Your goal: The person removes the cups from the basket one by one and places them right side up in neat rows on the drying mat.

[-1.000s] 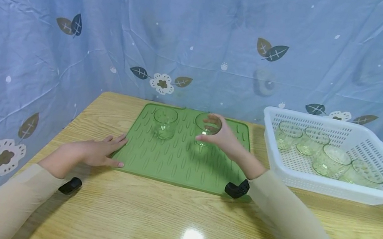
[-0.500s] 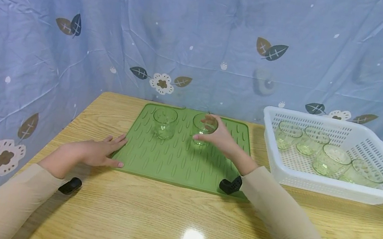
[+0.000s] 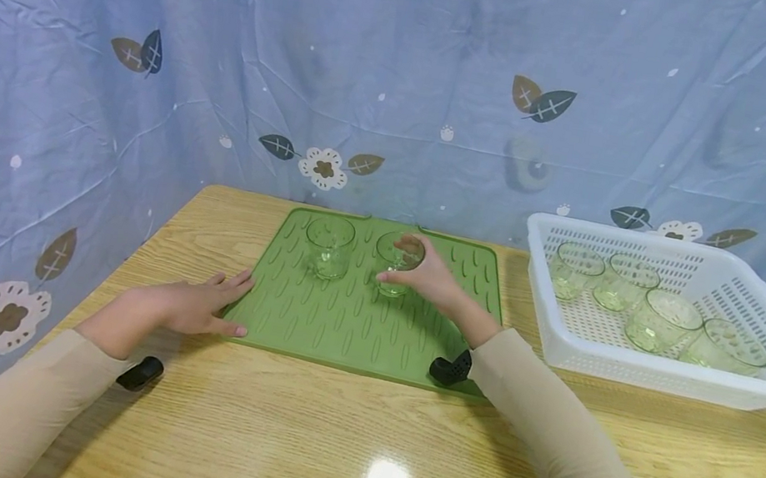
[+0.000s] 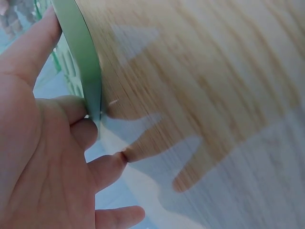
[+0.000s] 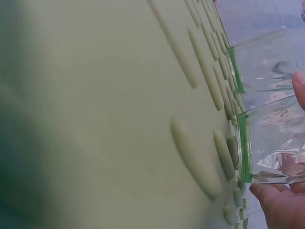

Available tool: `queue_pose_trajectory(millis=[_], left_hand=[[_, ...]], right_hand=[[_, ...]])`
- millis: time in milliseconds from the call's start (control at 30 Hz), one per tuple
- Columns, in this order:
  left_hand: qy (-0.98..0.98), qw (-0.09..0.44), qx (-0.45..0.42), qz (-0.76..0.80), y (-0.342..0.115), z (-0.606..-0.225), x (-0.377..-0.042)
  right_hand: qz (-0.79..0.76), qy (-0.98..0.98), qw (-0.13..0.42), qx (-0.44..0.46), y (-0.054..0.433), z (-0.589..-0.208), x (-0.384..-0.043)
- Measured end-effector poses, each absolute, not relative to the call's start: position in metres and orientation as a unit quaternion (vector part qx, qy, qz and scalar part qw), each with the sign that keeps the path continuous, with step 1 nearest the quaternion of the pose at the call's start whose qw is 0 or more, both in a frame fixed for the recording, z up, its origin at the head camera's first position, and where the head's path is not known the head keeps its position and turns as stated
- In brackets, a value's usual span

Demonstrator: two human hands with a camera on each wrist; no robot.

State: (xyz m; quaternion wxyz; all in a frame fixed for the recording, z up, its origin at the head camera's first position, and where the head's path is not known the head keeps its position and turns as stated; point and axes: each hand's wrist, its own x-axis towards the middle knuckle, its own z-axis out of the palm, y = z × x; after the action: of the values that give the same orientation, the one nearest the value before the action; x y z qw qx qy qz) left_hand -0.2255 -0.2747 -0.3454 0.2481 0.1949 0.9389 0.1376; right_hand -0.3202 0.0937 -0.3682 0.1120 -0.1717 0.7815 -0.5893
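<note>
My right hand [image 3: 426, 273] grips a clear, green-tinted drinking glass [image 3: 388, 274] around its side, with the glass upright over the green ridged drying mat [image 3: 323, 326]. In the right wrist view this glass [image 5: 271, 143] has its base at or just by the mat; whether it touches, I cannot tell. A second, matching glass [image 3: 328, 251] stands upright on the mat to its left, a small gap apart. At the mat's left edge rests my left hand [image 3: 193, 303], fingers spread. The left wrist view shows its fingers [image 4: 76, 107] touching the mat's rim [image 4: 88, 71].
A white perforated plastic basket [image 3: 635, 368] stands on the right of the wooden table [image 3: 291, 427], with several similar glasses [image 3: 662, 321] inside. A blue patterned curtain [image 3: 419, 67] hangs behind the table and along its left side.
My right hand has moved left and slightly toward me with the glass, bringing it closer to the other glass. The left hand has stayed in place.
</note>
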Motion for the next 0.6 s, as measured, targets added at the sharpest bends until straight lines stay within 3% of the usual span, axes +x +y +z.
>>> queue_pose_trajectory(millis=[600], left_hand=[[0.942,0.242,0.193,0.129,-0.275,-0.347,-0.226]], right_hand=[[-0.605,0.764,0.142,-0.174,0.106,-0.366,-0.322]])
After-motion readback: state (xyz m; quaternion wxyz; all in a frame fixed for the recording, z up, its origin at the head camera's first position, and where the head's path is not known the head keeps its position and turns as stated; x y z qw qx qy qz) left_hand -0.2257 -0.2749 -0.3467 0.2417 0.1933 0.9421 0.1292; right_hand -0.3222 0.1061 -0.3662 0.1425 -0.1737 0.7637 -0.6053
